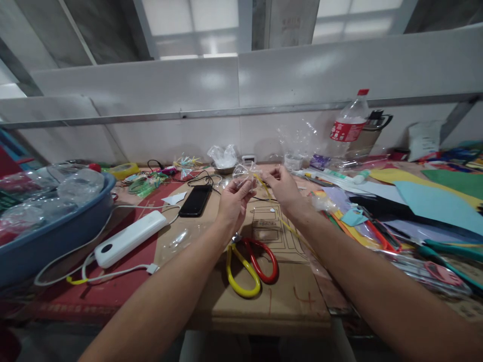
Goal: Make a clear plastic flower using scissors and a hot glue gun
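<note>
Over the cardboard (287, 306), my left hand (236, 201) is closed on a piece of clear plastic (245, 170), its thumb and finger pinched together. Close by on the right, my right hand (282, 187) pinches a thin yellow strip (292, 230) beside the plastic. The strip's upper end meets the clear piece, and its tail runs down past my right forearm. Whether the two are joined cannot be made out. Scissors (245, 293) with one yellow and one red handle lie below my hands, the blades partly hidden by my left wrist.
Left are a blue basin (49, 236) of clear plastic, a white power bank (130, 239) with cable and a black phone (195, 200). At the back right stands a bottle (347, 129) with a red label. Coloured sheets (437, 201) and green-handled pliers (449, 256) lie right.
</note>
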A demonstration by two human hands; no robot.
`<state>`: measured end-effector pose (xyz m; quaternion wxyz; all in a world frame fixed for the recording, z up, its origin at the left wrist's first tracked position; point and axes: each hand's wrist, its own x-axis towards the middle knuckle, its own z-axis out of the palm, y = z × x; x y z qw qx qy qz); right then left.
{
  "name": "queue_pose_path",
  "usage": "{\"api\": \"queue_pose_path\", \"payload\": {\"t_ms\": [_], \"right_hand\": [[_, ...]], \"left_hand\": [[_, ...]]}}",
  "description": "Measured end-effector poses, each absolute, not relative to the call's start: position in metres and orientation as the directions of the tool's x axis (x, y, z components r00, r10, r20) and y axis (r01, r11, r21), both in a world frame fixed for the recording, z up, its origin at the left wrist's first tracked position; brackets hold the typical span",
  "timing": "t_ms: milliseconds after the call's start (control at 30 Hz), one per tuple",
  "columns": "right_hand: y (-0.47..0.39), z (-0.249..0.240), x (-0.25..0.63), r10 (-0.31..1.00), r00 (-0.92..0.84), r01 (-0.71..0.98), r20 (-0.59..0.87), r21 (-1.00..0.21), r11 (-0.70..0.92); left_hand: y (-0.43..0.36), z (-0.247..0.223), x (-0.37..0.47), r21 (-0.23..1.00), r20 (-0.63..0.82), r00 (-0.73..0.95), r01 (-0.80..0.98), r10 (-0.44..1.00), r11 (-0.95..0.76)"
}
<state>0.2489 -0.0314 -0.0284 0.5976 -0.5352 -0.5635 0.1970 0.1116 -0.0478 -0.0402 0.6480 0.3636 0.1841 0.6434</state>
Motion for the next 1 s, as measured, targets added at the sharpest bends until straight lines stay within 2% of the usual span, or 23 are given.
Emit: {"api": "queue_pose_path", "payload": {"t_ms": [233,1000], "right_hand": [[-0.0333,-0.0282,0.2456,0.820,0.365,0.302,0.441,-0.889,0.344],[-0.0385,-0.0262,0.2418,0.871,0.341,0.142,0.354,-0.935,0.325]], "left_hand": [[-0.0480,-0.0395,0.1133,0.715,0.235,0.128,-0.695,0.963,-0.082],[-0.0513,-0.0384,0.1140,0.698,0.250,0.180,-0.714,0.951,-0.048]]}}
